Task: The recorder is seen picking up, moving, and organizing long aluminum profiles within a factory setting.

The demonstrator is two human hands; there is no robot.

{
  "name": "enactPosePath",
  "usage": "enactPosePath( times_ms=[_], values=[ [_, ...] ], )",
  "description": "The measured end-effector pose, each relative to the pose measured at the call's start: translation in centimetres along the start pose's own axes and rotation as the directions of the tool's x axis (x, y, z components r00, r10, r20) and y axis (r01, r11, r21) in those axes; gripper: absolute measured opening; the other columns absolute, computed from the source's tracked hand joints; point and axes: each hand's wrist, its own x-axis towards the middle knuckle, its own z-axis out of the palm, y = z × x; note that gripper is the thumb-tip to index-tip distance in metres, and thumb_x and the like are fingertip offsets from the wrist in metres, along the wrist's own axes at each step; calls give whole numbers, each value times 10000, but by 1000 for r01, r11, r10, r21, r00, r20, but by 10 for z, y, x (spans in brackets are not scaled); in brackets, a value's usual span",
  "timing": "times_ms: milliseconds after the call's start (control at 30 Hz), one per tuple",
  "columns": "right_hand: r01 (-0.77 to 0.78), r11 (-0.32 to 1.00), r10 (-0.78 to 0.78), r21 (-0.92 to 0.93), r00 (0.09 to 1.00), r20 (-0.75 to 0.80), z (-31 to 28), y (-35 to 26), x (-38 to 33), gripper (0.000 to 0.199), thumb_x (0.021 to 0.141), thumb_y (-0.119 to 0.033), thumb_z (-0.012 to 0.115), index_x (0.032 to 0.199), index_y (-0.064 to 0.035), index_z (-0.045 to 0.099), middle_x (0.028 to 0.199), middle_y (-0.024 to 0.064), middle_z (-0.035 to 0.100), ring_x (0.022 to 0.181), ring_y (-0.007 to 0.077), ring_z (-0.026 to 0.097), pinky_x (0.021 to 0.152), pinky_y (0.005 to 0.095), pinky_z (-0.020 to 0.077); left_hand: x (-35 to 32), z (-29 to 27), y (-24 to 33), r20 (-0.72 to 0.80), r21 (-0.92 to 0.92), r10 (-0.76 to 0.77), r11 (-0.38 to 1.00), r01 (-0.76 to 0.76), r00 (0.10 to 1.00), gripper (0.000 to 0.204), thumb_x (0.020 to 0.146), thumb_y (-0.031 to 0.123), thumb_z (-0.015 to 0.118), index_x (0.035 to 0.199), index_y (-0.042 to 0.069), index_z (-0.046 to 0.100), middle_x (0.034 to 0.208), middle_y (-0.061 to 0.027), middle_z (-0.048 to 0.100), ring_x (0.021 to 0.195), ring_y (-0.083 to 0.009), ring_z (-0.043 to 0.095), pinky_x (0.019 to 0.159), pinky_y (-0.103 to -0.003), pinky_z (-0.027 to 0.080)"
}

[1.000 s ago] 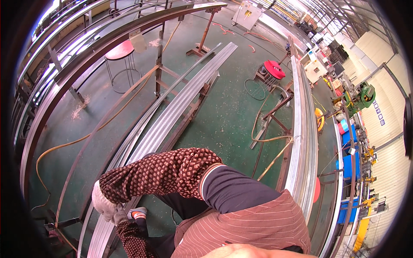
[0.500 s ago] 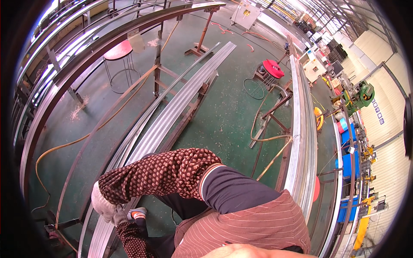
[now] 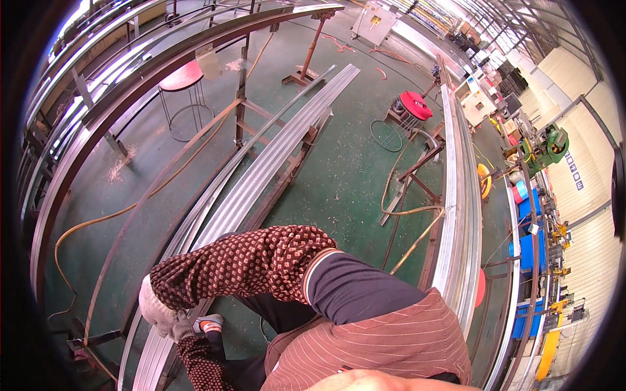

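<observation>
Both my hands are in light grey gloves, close together over a bundle of long silver metal profiles (image 3: 283, 140) at the lower left. My right hand (image 3: 156, 305), at the end of a brown patterned sleeve cover (image 3: 241, 264), bends downward at the edge of the bundle. Against it is my left hand (image 3: 182, 326), whose patterned sleeve rises from the bottom. The fingers of both hands are mostly hidden, so whether they hold a profile cannot be made out. The profiles lie lengthwise on a dark metal rack (image 3: 280, 179).
Another stack of profiles (image 3: 450, 260) runs along the right. A red-topped stool (image 3: 181, 77) stands behind a rack on the left. Farther off is a stool with a red cover (image 3: 415, 105). A yellowish hose (image 3: 124, 210) trails over the green floor. Blue bins (image 3: 531, 251) line the right.
</observation>
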Motion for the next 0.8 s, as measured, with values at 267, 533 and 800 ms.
enactPosePath(
  times_ms=[267,533,800],
  values=[
    [268,959,-271,87,963,17,-21,8,-1,405,1043,-410,573,921,-71,757,847,89,772,724,214,728,651,382,572,0,7,-4,7,6,126,992,-126,992,712,1046,631,348,1589,177,421,1562,-189,486,1523,-331,360,1278,-476,168],
    [-30,996,12,88,981,193,-13,-7,0,333,1045,-376,547,1257,-132,626,1200,70,650,1089,213,626,942,380,499,6,10,-4,21,8,268,963,-268,963,712,1045,625,362,1589,169,420,1574,-189,473,1530,-334,348,1281,-479,163],
    [-179,982,173,-62,980,-99,-8,-20,-2,356,702,-401,756,922,-127,813,871,145,758,839,338,727,782,443,599,5,-6,-5,-32,51,199,979,-198,979,713,1044,619,377,1589,161,418,1587,-189,459,1537,-337,336,1284,-481,158]
  ],
)
